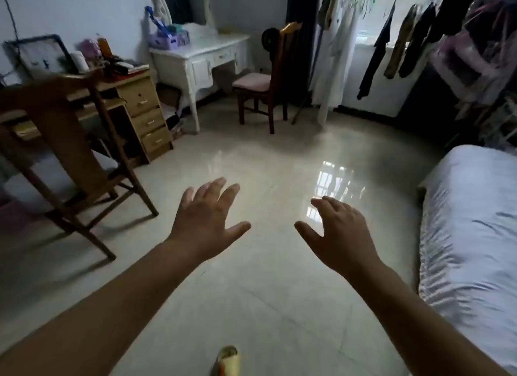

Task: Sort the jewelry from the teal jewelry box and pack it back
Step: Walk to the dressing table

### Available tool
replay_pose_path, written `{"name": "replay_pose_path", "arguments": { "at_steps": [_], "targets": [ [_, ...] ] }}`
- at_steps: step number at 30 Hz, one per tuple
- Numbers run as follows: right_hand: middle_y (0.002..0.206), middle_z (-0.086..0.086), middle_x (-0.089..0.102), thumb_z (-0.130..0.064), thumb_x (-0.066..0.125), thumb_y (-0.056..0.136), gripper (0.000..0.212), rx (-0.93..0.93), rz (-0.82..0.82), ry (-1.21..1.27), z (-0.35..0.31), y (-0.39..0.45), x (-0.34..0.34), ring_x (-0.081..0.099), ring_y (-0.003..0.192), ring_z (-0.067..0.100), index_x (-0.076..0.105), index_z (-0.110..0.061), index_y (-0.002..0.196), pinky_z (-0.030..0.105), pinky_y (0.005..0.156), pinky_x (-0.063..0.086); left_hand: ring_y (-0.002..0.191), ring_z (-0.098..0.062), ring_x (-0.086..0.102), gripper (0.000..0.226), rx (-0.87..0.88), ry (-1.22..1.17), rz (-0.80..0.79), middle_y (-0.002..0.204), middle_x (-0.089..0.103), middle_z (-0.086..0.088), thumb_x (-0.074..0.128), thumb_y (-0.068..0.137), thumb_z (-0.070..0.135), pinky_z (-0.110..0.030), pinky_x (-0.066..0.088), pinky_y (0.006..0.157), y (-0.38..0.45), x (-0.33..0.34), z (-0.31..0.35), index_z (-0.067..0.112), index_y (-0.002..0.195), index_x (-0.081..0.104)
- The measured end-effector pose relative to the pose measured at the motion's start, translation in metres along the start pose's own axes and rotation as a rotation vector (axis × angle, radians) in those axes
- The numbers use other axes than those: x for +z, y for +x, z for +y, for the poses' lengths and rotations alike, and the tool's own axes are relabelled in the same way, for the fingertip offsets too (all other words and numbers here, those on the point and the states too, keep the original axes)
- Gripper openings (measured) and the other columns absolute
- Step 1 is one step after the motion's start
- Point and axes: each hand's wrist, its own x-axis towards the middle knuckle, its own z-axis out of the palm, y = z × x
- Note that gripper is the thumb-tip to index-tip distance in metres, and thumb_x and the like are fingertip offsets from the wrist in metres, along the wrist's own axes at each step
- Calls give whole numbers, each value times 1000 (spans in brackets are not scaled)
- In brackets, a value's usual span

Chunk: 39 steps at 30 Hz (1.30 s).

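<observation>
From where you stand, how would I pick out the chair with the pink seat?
Look to the far wall, at the white dressing table. The pink-seated chair stands just right of it, beside the curtains. Unlike the nearer wooden chair on the left, its cushion is pink.

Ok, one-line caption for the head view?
Both empty hands, left and right, spread open above the tiled floor.

Bedroom: bed [470, 236], vanity [201, 56], hung clothes [405, 40]
</observation>
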Motion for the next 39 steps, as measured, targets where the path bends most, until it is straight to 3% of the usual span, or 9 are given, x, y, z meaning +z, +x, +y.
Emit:
{"name": "replay_pose_path", "arguments": {
  "at_steps": [3,6,10,16,21,26,32,39],
  "targets": [
    [124,7,61,-44,58,84,50,46,-75,27,-1,32,51,56,113,29,55,-12,123,35,90,42,140,-19,20,73,-116,-58,-110,154,22,-2,47,83,60,-38,17,113,15,45,-39,28,143,21],
    [128,0,58,-47,52,87,50,81,-212,51,-18,76,90,54,114,21,50,-18,128,31,89,42,139,-17,21,73,-243,-146,-244,154,19,2,46,83,61,-36,23,110,39,76,-86,29,143,20],
    [129,-5,57,-47,50,88,49,127,-257,111,-49,167,112,56,107,16,47,-22,131,27,85,40,136,-16,26,72,-355,-239,-312,152,23,5,46,82,61,-35,31,106,103,81,-147,29,142,21],
    [133,-6,55,-46,52,87,50,168,-218,149,-60,299,119,55,113,17,47,-23,131,28,91,40,134,-14,29,69,-332,-279,-285,150,26,7,46,83,59,-35,32,104,241,79,-197,29,142,23],
    [130,-5,57,-45,54,86,48,210,-197,145,-36,407,140,55,113,17,48,-24,129,29,90,41,132,-11,31,67,-249,-322,-276,148,28,10,47,83,58,-31,33,103,362,100,-208,30,140,26],
    [129,-5,57,-46,53,87,50,206,-203,99,1,545,159,53,116,17,47,-23,130,28,90,41,133,-11,31,67,-272,-300,-273,149,28,10,47,83,59,-31,32,104,495,115,-229,31,140,26],
    [131,-7,54,-50,46,89,52,90,-236,22,4,731,161,48,122,15,40,-25,134,26,93,38,134,-10,28,66,-228,-219,-191,150,25,11,42,85,59,-28,29,104,667,88,-269,32,142,21],
    [125,-7,60,-49,50,87,51,-37,-277,25,-27,913,209,54,113,16,46,-24,131,26,85,39,129,-10,36,65,-420,-347,-189,147,31,11,48,83,57,-26,36,97,804,117,-348,31,140,27]
  ]
}}
